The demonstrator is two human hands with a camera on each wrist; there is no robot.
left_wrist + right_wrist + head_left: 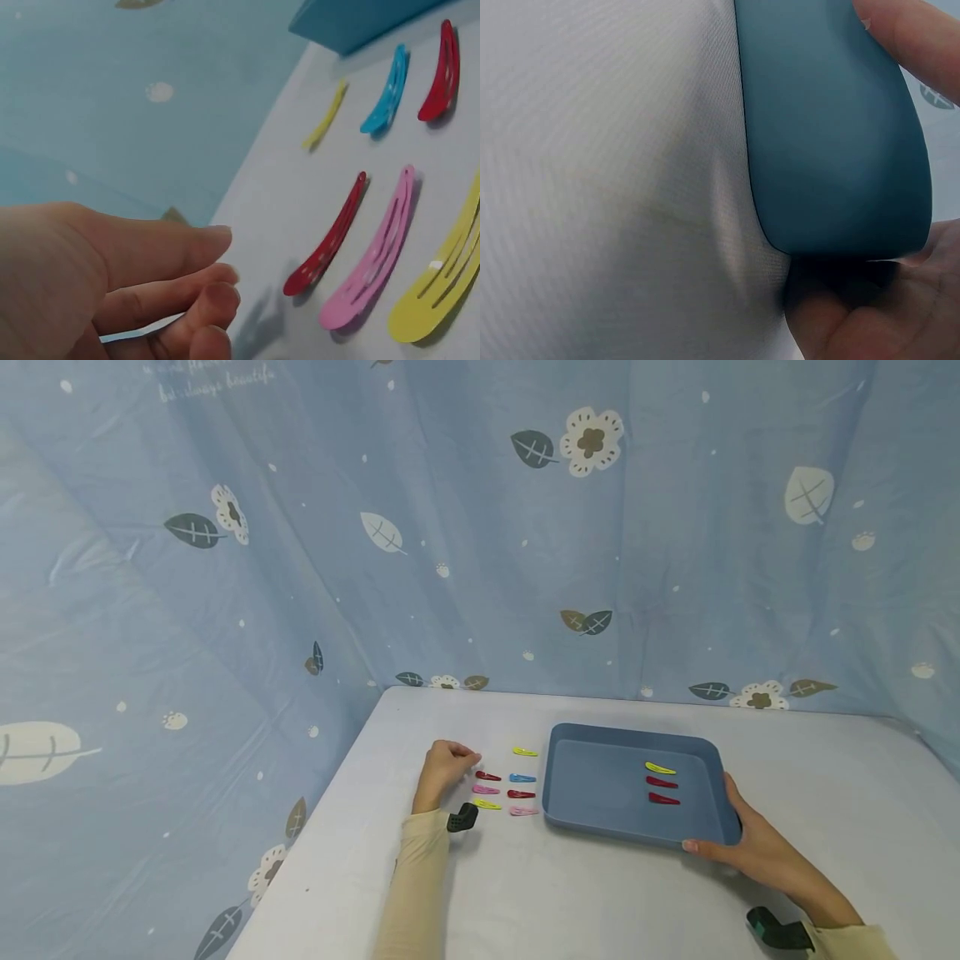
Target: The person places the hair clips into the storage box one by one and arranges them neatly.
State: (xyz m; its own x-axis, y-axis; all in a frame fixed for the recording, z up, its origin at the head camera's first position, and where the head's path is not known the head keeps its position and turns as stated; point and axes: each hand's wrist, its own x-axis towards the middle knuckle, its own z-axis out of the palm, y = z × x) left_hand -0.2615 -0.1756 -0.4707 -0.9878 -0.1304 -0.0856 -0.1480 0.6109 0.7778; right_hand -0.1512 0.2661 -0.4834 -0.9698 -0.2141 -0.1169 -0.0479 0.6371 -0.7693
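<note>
My right hand (757, 847) grips the near right corner of the blue tray (600, 810), which sits on the white tabletop (570, 902). Left of the tray my left hand (444, 768) hovers with loosely curled fingers, holding nothing, just beside a dark red hair clip (487, 776) among the other clips (522, 778).

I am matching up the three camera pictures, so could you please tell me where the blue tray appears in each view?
Head view: the blue tray sits right of centre on the white table, its near right corner held by the right hand.
Left wrist view: only a corner of it shows at the top edge, beyond the hair clips.
Right wrist view: its rounded corner fills the right half.
Shared landmark: the white table.
</note>
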